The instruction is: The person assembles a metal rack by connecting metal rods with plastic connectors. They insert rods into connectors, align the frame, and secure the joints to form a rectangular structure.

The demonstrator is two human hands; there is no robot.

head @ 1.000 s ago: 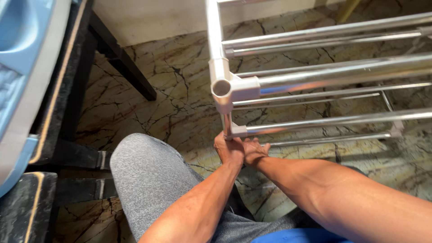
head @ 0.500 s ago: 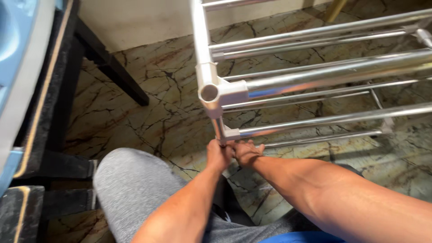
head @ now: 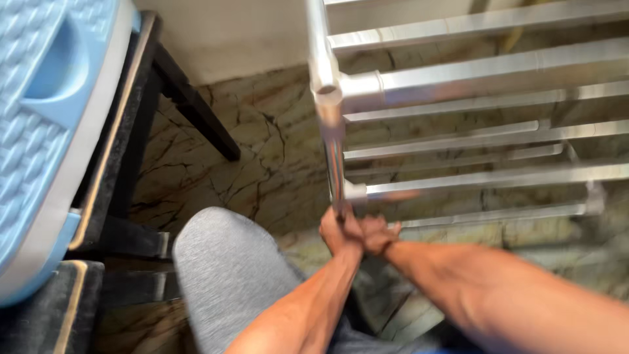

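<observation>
I see my left hand (head: 339, 231) and right hand (head: 379, 233) pressed together at the foot of the upright steel post (head: 335, 172), which rises straight away from them; finger state blurred, cannot tell

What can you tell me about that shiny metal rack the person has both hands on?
The metal rack looks like polished steel tubing: one upright post at its left corner, with several long horizontal rails running off to the right, joined through tubular corner sockets. It stands on a marbled stone floor beside a dark wooden frame. The left hand and right hand meet at the foot of the post, seemingly gripping it. The picture is blurred, so finer details cannot be made out.
</observation>
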